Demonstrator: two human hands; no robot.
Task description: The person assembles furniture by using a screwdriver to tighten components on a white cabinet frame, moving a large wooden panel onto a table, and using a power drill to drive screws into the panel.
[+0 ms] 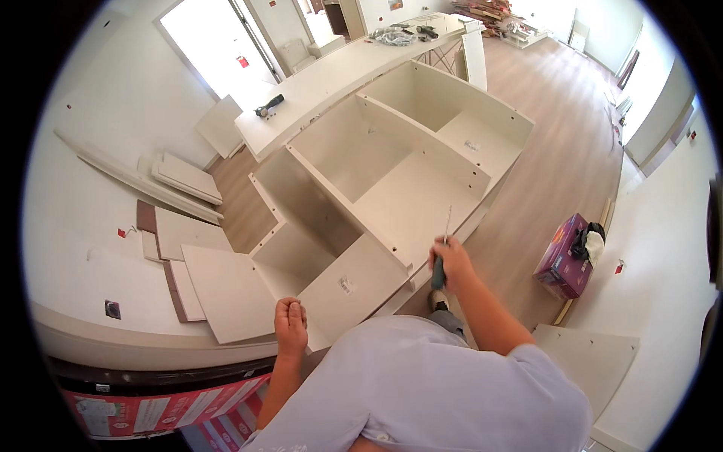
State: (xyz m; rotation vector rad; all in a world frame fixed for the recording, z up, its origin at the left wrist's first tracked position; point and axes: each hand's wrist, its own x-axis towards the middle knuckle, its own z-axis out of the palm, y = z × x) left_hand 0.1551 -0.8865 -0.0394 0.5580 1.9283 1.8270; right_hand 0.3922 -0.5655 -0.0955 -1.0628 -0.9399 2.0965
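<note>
A long white cabinet carcass [418, 188], divided into several open compartments, lies in front of me. My right hand [454, 264] is wrapped round a screwdriver [437, 273] beside the carcass's near right edge. Its dark green handle points down, and the thin metal blade rises from the top of the fist. At the near left end of the carcass, my left hand [291, 325] is closed with its fingers curled in. Whatever those fingers may hold is hidden. A small printed label [346, 285] is stuck on the panel between my hands.
Behind the carcass, a long white worktop [324, 87] carries a dark power tool [269, 105] and another tool [427, 32]. Loose white panels [226, 294] lie at left. A purple box [561, 260] stands on the right-hand floor, and red-and-white packages [162, 410] lie at lower left.
</note>
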